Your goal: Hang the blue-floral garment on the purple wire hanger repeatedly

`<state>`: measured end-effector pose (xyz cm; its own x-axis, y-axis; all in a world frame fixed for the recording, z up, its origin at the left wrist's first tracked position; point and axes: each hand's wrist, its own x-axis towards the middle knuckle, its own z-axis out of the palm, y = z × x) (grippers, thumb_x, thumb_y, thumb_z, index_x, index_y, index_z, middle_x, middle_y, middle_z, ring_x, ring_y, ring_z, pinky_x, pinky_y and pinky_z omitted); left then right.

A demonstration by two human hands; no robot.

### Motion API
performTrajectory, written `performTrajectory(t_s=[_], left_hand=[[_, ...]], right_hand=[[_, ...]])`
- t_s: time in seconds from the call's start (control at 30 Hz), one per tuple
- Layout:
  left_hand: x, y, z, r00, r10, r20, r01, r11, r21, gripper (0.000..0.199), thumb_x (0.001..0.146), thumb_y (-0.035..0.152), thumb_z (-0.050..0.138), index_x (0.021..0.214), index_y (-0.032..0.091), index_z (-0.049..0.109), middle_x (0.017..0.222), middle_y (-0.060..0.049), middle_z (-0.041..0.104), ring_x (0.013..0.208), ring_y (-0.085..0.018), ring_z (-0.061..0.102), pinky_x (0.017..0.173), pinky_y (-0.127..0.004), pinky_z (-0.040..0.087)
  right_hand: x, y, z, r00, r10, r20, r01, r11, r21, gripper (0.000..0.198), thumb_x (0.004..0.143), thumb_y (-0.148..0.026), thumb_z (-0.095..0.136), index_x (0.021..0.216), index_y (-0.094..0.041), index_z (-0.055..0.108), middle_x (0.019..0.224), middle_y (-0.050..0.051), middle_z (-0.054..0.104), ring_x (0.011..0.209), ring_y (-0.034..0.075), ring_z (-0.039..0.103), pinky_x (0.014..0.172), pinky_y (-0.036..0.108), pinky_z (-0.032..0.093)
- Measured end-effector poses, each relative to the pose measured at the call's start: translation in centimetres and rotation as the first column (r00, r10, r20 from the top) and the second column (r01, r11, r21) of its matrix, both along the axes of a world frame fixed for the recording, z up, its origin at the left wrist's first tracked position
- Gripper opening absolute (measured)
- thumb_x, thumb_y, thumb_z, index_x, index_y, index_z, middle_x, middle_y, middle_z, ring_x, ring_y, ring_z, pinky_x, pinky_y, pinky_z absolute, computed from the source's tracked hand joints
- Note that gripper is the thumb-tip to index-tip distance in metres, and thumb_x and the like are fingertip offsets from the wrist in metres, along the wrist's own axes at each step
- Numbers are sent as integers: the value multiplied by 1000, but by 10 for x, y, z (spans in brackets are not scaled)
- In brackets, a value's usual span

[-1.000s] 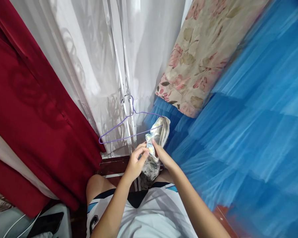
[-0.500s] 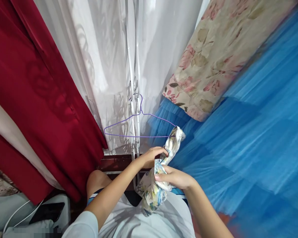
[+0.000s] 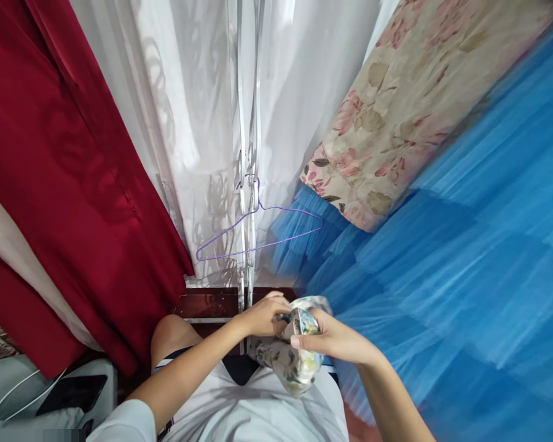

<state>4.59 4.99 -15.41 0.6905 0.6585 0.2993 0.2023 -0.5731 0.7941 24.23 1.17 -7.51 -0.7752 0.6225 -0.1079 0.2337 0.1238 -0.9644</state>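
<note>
A bunched white cloth with a blue and yellow floral print [image 3: 295,365] hangs over my lap. My right hand [image 3: 336,334] grips its upper fold, thumb lying on top. The curled fingers of my left hand [image 3: 268,314] close on the same cloth from the other side, their tips partly hidden by the folds. Beyond both hands a thin purple wire hanger [image 3: 225,234] hangs bare and slightly tilted from white metal strips [image 3: 246,245]. The cloth and the hanger are apart.
Dark red curtains [image 3: 92,159] hang on the left, white curtains [image 3: 188,123] behind the strips. A beige floral fabric [image 3: 373,129] and blue ruffled tulle [image 3: 479,233] fill the right. Low on the left, a black phone [image 3: 74,393] lies on a pale surface near a white cable [image 3: 9,393].
The cloth has come off the hanger's right end and been drawn down toward my lap. The hanger has swung and tilted. Both hands keep hold of the cloth.
</note>
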Motion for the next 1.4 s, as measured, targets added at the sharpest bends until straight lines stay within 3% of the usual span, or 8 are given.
performTrajectory(t_s=[0.1, 0.2, 0.37, 0.6, 0.83, 0.97, 1.17, 1.4], left_hand=[[-42, -18, -10, 994, 78, 72, -46, 927, -372, 20, 82, 29, 56, 86, 13, 67, 78, -4, 63, 77, -19, 57, 73, -29, 45], [-94, -41, -9, 992, 126, -25, -125, 902, -413, 30, 83, 40, 59, 86, 12, 66, 75, -2, 60, 69, -15, 53, 63, -24, 41], [-184, -59, 13, 808, 437, -394, -451, 890, 62, 30, 83, 45, 62, 76, 16, 69, 74, -2, 64, 79, -19, 57, 86, -34, 45], [-244, -36, 90, 629, 741, -234, -557, 640, 528, 29, 93, 34, 49, 114, 32, 68, 119, -1, 67, 129, -24, 46, 118, -53, 6], [-198, 23, 116, 686, 704, 186, -716, 698, -3, 33, 84, 49, 61, 81, 17, 66, 77, -3, 65, 76, -18, 58, 76, -28, 47], [-179, 46, 112, 619, 696, 364, -558, 715, -421, 40, 73, 53, 72, 78, 15, 60, 65, 1, 57, 57, -11, 51, 54, -20, 40], [-178, 44, 102, 647, 625, 436, -299, 735, -609, 32, 70, 37, 80, 81, 15, 59, 73, 0, 63, 62, -11, 60, 58, -19, 47], [-173, 34, 101, 485, 719, 498, -238, 656, -716, 36, 71, 37, 75, 98, 16, 65, 86, -5, 71, 79, -22, 69, 73, -33, 57]], right_hand=[[2, 9, 10, 999, -50, 4, 50, 999, -12, 26, 80, -35, 67, 71, -12, 59, 63, -3, 46, 59, 10, 36, 53, 22, 30], [5, 26, 17, 992, -124, -3, 124, 990, 61, 21, 80, -28, 61, 67, -13, 58, 61, -3, 45, 57, 9, 35, 52, 22, 28], [-1, 70, 30, 952, -305, -15, 296, 911, 289, 17, 78, -24, 54, 66, -14, 61, 59, -2, 51, 53, 11, 41, 50, 22, 30], [-33, 134, 28, 855, -519, -14, 397, 637, 661, 58, 76, -24, 55, 132, -12, 59, 72, 3, 68, 57, 16, 53, 57, 26, 40], [-41, 130, 13, 870, -486, 81, 276, 617, 737, 34, 81, -30, 54, 106, -16, 73, 81, 6, 71, 68, 20, 59, 62, 27, 40], [-26, 111, 5, 859, -513, 6, 332, 565, 755, 56, 72, -22, 57, 128, -20, 62, 70, 0, 62, 61, 17, 53, 60, 27, 38], [12, 137, 9, 676, -659, -329, 677, 380, 630, 91, 70, -18, 54, 153, -9, 19, 68, -4, 59, 59, 16, 52, 60, 27, 43], [30, 173, 59, 816, -577, 4, 424, 604, 675, 41, 68, -28, 69, 102, -6, 74, 65, 2, 67, 61, 17, 54, 57, 26, 38]])
